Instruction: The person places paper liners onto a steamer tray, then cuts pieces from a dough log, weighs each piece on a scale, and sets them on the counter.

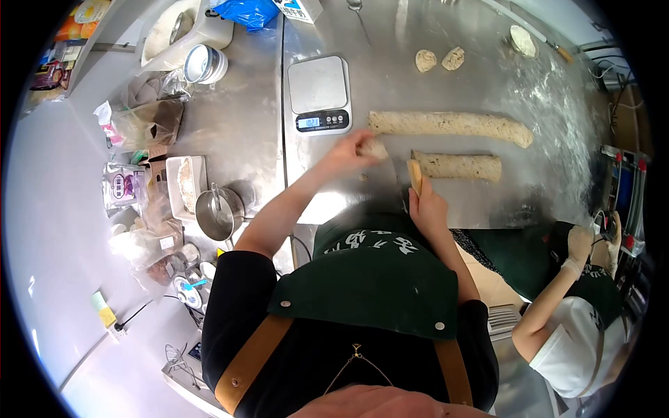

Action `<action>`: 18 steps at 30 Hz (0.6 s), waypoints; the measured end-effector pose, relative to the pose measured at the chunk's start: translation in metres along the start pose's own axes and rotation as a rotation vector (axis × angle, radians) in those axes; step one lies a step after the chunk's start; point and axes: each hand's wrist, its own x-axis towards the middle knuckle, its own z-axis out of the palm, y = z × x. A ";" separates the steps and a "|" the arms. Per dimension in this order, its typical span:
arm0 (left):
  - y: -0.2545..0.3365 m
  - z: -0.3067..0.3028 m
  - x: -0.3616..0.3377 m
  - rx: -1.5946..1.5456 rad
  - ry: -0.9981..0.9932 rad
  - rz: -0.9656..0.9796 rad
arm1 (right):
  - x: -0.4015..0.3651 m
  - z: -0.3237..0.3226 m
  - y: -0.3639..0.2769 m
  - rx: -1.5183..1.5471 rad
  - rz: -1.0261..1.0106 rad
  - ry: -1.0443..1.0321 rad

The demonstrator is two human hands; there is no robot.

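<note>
At centre frame, the left hand (348, 155) pinches a small dough piece (375, 148) just below the scale (318, 94). The right hand (426, 205) holds a wooden-handled scraper (414, 174) at the left end of the shorter dough log (460, 167). The longer log (449, 125) lies above it on the steel tabletop (488, 83).

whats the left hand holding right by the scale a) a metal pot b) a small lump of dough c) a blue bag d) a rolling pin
B: the left hand is closed on a small lump of dough just in front of the scale, while the right hand grips a wooden-handled cutter at the end of the shorter dough log.
</note>
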 end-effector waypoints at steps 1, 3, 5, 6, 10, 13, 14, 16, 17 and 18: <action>-0.008 0.017 -0.008 -0.054 -0.055 -0.079 | 0.001 -0.002 -0.003 0.024 0.014 0.011; -0.018 0.037 -0.014 0.051 -0.030 -0.124 | 0.004 -0.007 -0.010 0.062 0.019 0.043; -0.021 0.047 -0.015 0.361 0.143 -0.053 | 0.007 -0.011 -0.017 0.088 -0.009 0.081; -0.022 0.049 -0.017 0.435 0.178 -0.011 | 0.008 -0.010 -0.018 0.079 0.006 0.059; -0.022 0.046 -0.019 0.531 0.208 0.033 | 0.019 -0.009 -0.027 0.047 0.013 0.019; -0.022 0.044 -0.020 0.514 0.192 0.023 | 0.028 -0.011 -0.040 0.039 -0.015 -0.012; -0.023 0.045 -0.020 0.517 0.193 0.027 | 0.031 -0.010 -0.043 0.038 -0.023 -0.028; -0.025 0.046 -0.021 0.513 0.207 0.044 | 0.035 -0.003 -0.046 0.003 -0.051 -0.061; -0.027 0.046 -0.021 0.512 0.214 0.051 | 0.037 0.002 -0.046 -0.013 -0.066 -0.079; -0.026 0.046 -0.022 0.512 0.212 0.051 | 0.039 0.012 -0.043 -0.046 -0.083 -0.091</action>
